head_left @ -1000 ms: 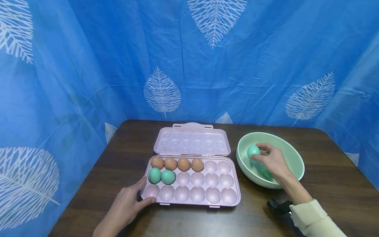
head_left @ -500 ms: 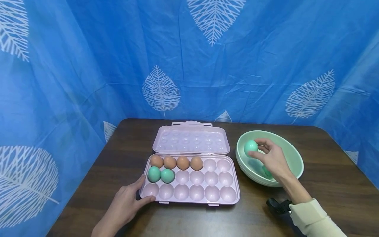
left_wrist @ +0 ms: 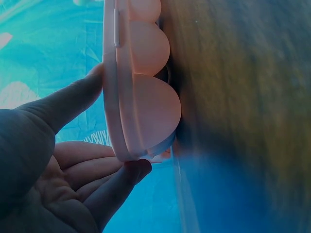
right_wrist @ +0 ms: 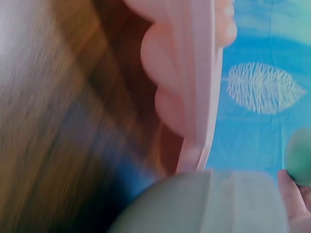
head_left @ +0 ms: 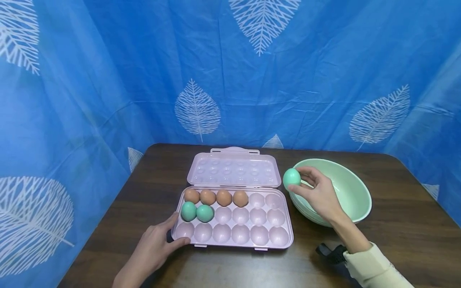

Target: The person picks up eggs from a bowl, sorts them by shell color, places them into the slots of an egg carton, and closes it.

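My right hand [head_left: 318,194] pinches a green egg [head_left: 291,178] between thumb and fingertips, over the left rim of a pale green bowl [head_left: 347,188]. In the right wrist view, the same egg [right_wrist: 300,158] shows at the right edge. A pink plastic egg box [head_left: 240,235] lies with its lid [head_left: 234,171] folded back. In its back row, several brown eggs [head_left: 224,197] fill the left cups. Two green eggs [head_left: 205,213] sit at the left of the middle row. My left hand [head_left: 151,244] grips the box's front left corner, with thumb [left_wrist: 77,99] against the rim.
Dark wooden table [head_left: 133,192] surrounds the box and bowl. Behind it hangs a blue curtain [head_left: 237,100] with white leaf prints. A black strap-like object [head_left: 331,254] is by my right wrist, below a pale sleeve cuff [head_left: 363,262].
My right hand has lifted the green egg from inside the bowl and carried it left, over the rim towards the egg box. My left hand stays at the box's corner.
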A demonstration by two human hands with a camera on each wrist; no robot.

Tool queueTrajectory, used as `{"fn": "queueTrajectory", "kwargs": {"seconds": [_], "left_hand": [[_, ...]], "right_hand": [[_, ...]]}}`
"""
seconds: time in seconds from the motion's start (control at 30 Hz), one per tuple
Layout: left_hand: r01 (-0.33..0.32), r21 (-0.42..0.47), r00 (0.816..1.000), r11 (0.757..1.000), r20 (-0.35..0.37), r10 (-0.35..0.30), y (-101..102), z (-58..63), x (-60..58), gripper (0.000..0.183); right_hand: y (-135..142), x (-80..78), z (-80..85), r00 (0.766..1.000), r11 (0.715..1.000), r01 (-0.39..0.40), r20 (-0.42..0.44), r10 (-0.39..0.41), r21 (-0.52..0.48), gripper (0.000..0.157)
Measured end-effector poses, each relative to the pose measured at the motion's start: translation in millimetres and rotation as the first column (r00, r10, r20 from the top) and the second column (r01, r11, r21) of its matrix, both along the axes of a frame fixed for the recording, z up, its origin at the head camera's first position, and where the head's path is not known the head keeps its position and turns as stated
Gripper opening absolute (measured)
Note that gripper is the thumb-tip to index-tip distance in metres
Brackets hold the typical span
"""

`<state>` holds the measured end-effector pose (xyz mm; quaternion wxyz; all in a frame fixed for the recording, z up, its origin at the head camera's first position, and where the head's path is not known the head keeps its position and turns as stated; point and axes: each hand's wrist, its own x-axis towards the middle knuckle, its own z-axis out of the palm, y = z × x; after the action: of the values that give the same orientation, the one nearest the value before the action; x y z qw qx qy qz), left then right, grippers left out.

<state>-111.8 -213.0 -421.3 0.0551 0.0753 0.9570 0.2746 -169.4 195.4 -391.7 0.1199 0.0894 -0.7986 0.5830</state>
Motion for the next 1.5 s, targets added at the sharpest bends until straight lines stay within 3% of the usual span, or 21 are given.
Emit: {"fn": "queueTrajectory", "kwargs": {"seconds": [0.47, 0.77, 1.0, 1.27, 1.5], "left_hand": [[0.001, 0.01, 1.0, 1.0, 0.0, -0.001, 0.6, 0.2, -0.1, 0.087], [0.004, 0.012, 1.0, 1.0, -0.005, -0.004, 0.9, 0.3, 0.0, 0.087], [-0.001, 0.016, 1.0, 1.0, 0.009, 0.001, 0.9, 0.9, -0.6, 0.087], [-0.007, 0.022, 1.0, 1.0, 0.025, 0.007, 0.7, 0.4, -1.5, 0.087], [0.003, 0.032, 1.0, 0.999, 0.001, -0.003, -0.2, -0.5, -1.1, 0.087]], "right_hand": [[-41.7, 7.6, -3.2, 0.989, 0.989, -0.138, 0.044, 0.141, -0.056, 0.049], [-61.7, 10.0, -14.4, 0.979, 0.976, -0.174, 0.083, 0.185, -0.133, 0.049], [-82.2, 12.2, -25.4, 0.976, 0.976, -0.197, 0.079, 0.204, -0.087, 0.046], [-114.0, 18.7, -28.5, 0.969, 0.97, -0.202, 0.119, 0.218, -0.132, 0.048], [-135.4, 19.3, -37.6, 0.96, 0.961, -0.267, 0.066, 0.272, -0.073, 0.045]]}}
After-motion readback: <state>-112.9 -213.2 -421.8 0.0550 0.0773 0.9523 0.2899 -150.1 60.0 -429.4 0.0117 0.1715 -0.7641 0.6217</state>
